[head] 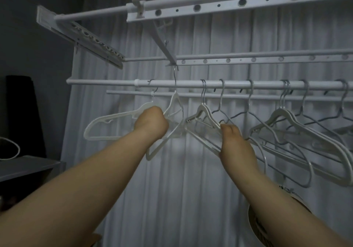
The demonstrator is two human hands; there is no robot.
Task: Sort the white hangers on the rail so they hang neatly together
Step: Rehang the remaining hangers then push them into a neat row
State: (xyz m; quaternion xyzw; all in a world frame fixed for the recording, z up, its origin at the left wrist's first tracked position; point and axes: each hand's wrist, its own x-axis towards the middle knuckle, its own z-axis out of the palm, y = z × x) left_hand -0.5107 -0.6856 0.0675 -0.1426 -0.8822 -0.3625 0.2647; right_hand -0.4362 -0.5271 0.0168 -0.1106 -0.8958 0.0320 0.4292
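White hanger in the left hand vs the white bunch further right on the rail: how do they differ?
The left hand grips the hanger, which juts left, tilted; the white bunch hangs untouched. The gripped hanger is single; the bunch is several hangers nested together. The bunch's hooks sit over the thick rail; the gripped hanger's hook lies below that rail. Both are white plastic with metal hooks.

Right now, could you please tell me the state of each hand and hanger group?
Left hand: grips left white hangers.
Right hand: grips middle white hangers.
Left white hangers: tilted.
Middle white hangers: hooked on rail, askew.
Right white hangers: hanging together on rail.
Wire hangers: hanging on rail.
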